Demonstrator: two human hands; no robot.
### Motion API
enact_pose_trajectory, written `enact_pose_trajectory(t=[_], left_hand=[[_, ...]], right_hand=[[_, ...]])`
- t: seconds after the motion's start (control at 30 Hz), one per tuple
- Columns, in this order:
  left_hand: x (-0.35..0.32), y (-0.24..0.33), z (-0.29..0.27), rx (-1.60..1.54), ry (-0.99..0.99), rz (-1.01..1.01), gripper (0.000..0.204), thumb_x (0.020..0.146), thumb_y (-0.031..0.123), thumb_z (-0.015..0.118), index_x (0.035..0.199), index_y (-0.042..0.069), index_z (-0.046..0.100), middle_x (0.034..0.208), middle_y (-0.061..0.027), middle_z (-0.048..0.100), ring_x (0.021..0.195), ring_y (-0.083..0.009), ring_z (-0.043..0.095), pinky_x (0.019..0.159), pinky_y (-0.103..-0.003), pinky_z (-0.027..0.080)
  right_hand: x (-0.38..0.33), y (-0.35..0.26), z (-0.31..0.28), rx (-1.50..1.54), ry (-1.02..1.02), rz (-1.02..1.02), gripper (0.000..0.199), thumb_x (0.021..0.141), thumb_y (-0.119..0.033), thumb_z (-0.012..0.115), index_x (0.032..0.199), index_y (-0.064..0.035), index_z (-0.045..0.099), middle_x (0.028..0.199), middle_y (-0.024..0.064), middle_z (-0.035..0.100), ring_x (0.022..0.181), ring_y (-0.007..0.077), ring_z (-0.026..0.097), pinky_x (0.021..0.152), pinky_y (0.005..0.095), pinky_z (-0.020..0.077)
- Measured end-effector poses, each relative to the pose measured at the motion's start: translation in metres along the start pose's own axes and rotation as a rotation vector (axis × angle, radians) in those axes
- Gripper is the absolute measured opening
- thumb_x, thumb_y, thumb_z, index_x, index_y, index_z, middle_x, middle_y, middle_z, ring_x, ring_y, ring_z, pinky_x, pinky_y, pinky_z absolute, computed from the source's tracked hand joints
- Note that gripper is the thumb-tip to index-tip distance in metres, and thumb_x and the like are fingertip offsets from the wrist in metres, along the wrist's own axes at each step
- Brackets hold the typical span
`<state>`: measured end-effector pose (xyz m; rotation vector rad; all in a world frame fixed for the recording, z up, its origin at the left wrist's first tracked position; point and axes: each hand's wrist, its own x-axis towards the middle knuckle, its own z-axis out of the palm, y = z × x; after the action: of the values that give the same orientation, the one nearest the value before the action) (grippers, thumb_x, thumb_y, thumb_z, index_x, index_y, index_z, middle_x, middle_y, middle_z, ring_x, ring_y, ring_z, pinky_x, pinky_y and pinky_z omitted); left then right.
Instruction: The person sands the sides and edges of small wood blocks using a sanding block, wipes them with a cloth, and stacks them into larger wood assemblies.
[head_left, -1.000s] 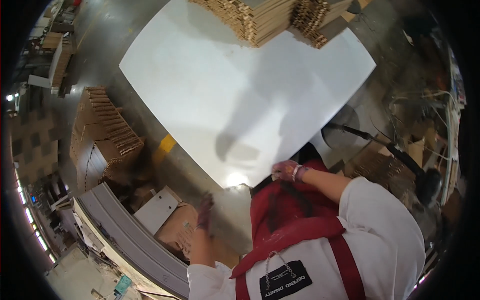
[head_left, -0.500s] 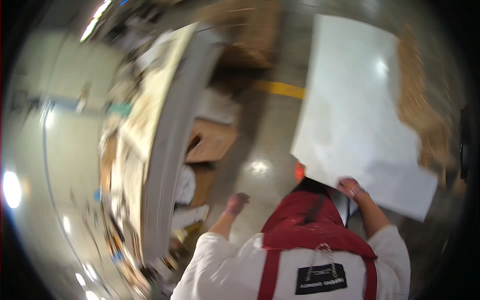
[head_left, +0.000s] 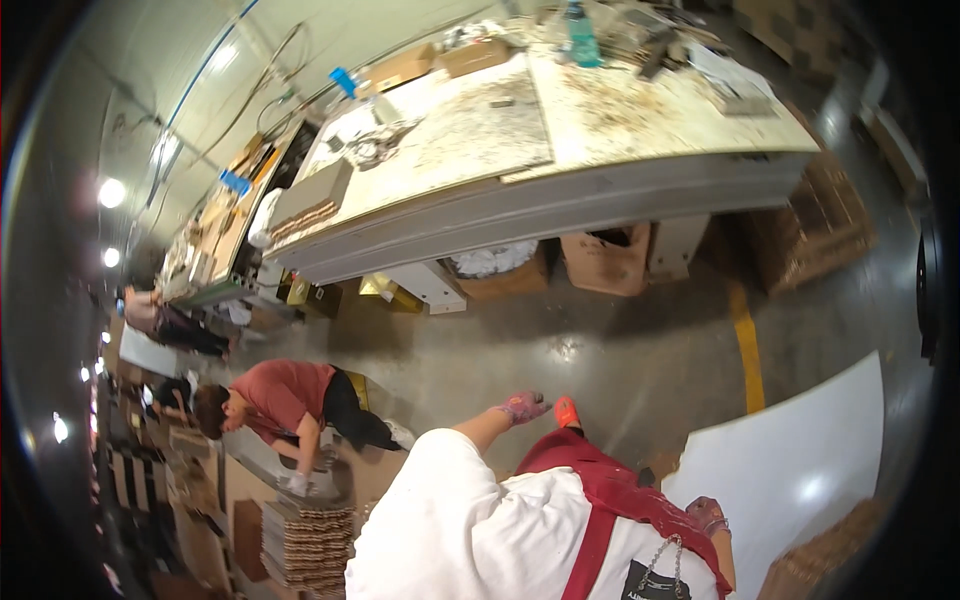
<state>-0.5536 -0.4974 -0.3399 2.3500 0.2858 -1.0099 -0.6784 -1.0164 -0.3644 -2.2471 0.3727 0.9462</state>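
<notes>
My left hand (head_left: 523,405), in what looks like a pinkish glove, hangs in front of my body with its fingers loosely apart and nothing in them. Just past its fingertips shows my orange shoe (head_left: 567,411) on the floor. Beside the dark red apron (head_left: 600,482) on my right side is my right hand (head_left: 707,514), with a bracelet at the wrist. Its fingers point down and are partly hidden. A large white sheet (head_left: 800,455) spreads next to that hand, over brown cardboard (head_left: 825,550); whether the hand touches it cannot be told.
Ahead stands a long stained worktable (head_left: 450,140) with a teal bottle (head_left: 582,38) and a cardboard stack (head_left: 312,200). Boxes sit beneath it. At left a person in a red shirt (head_left: 283,395) bends beside stacked cardboard (head_left: 318,550). A yellow line (head_left: 745,340) crosses the floor.
My view has turned left: the worktable now stretches across ahead, and the white sheet has shifted to the lower right. My right hand is lower at my side. The red-shirted person has come into view.
</notes>
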Motion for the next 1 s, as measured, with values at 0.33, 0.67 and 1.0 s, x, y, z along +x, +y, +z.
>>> enact_pose_trajectory(t=[0.33, 0.67, 1.0], left_hand=[[0.039, -0.151, -0.15, -0.461, 0.472, -0.2, 0.041, 0.086, 0.038, 0.053, 0.113, 0.009, 0.061, 0.11, -0.0175, 0.065, 0.105, -0.0331, 0.06, 0.089, -0.038, 0.046], [0.05, -0.178, -0.217, -1.069, 0.615, 0.061, 0.035, 0.092, 0.028, 0.058, 0.119, 0.007, 0.058, 0.1, -0.0002, 0.064, 0.086, -0.0084, 0.056, 0.072, -0.024, 0.045], [0.033, -0.276, -0.303, -1.113, 1.316, -0.29, 0.037, 0.092, 0.026, 0.059, 0.121, 0.005, 0.056, 0.099, -0.0034, 0.063, 0.089, -0.0124, 0.058, 0.079, -0.024, 0.045]], right_hand=[[0.184, -0.21, -0.062, -0.049, 0.053, -0.304, 0.008, 0.078, -0.007, 0.056, 0.077, -0.0005, 0.061, 0.067, 0.0079, 0.061, 0.062, 0.0142, 0.058, 0.057, 0.0281, 0.0474], [0.282, -0.506, -0.152, 0.019, 0.197, -0.894, 0.008, 0.083, -0.008, 0.056, 0.084, -0.0006, 0.059, 0.074, -0.001, 0.055, 0.068, 0.0084, 0.049, 0.062, 0.0233, 0.0409], [0.256, -0.775, -0.078, -0.282, -0.185, -1.331, 0.021, 0.084, -0.007, 0.058, 0.104, -0.0006, 0.06, 0.101, 0.0159, 0.062, 0.093, 0.0321, 0.062, 0.083, 0.0349, 0.0484]])
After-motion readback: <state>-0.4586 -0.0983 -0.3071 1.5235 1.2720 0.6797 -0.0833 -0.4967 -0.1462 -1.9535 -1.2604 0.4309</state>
